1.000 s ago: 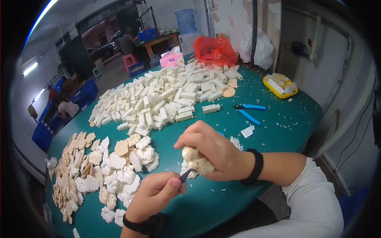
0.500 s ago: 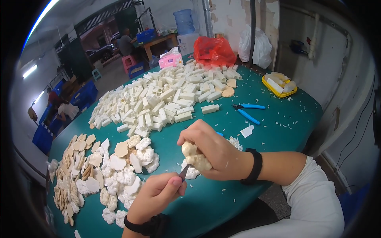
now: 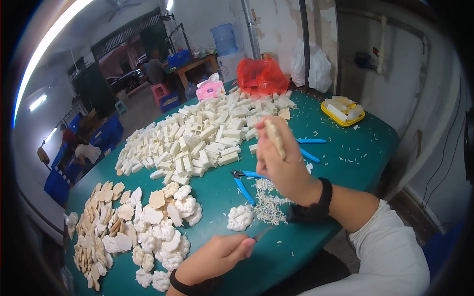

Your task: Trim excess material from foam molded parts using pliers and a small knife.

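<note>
My right hand is closed round a cream-coloured, lumpy moulded piece, raised above the table. Low at the front, my left hand grips a small knife, its blade pointing up and right, apart from the piece. Between the hands, a white lumpy piece lies on the green table. Blue-handled nippers rest beside a heap of small white scraps. A second pair of blue-handled nippers is partly covered by my right hand.
White rectangular blocks form a large pile at the table's far side. Flat cream and white moulded pieces are heaped at left. A red plastic bag, a pink tissue pack and a yellow tray stand farther back.
My right hand has lifted up and away with the cream piece, separating it from the knife blade. My left hand has shifted right and lower with the knife. The nearer nippers and scraps are now uncovered.
</note>
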Motion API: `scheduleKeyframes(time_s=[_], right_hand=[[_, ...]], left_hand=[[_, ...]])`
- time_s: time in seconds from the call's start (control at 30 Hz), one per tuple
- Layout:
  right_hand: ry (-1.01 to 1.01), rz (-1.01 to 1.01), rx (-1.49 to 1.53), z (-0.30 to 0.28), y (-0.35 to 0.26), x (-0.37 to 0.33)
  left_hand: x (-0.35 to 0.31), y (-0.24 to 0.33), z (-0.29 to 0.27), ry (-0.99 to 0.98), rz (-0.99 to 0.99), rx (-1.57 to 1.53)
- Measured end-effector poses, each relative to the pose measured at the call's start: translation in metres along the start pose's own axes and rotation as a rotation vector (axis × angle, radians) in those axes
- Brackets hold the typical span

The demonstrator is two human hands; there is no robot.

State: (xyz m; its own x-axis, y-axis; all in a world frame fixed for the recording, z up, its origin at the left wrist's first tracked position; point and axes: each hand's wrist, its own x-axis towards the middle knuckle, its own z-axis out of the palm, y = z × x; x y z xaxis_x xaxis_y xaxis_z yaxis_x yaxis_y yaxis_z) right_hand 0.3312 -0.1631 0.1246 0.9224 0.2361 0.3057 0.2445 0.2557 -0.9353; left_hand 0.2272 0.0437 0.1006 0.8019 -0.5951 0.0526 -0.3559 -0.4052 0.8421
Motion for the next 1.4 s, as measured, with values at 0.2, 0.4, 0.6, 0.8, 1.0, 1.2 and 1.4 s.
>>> scheduleKeyframes(time_s=[0.2, 0.4, 0.6, 0.8, 1.0, 1.2, 1.4], right_hand=[[0.163, -0.549, -0.426, -0.024, 0.018, 0.019], [-0.219, -0.716, -0.685, -0.002, 0.027, -0.001], [-0.316, -0.767, -0.672, 0.002, 0.03, -0.006], [-0.328, -0.764, -0.669, 0.003, 0.029, -0.008], [-0.32, -0.746, -0.648, 0.001, 0.03, -0.007], [-0.278, -0.78, -0.68, 0.001, 0.032, -0.006], [-0.283, -0.789, -0.75, 0.011, 0.022, -0.015]], left_hand=[[-0.018, 0.011, -0.019, 0.242, -0.162, -0.566], [-0.01, 0.013, -0.016, 0.312, -0.226, -0.506], [-0.01, 0.011, -0.019, 0.299, -0.227, -0.5], [-0.009, 0.014, -0.017, 0.26, -0.254, -0.466], [-0.006, 0.013, -0.016, 0.246, -0.271, -0.413], [-0.009, 0.007, -0.016, 0.355, -0.25, -0.527], [-0.002, 0.009, -0.01, 0.57, -0.13, -0.629]])
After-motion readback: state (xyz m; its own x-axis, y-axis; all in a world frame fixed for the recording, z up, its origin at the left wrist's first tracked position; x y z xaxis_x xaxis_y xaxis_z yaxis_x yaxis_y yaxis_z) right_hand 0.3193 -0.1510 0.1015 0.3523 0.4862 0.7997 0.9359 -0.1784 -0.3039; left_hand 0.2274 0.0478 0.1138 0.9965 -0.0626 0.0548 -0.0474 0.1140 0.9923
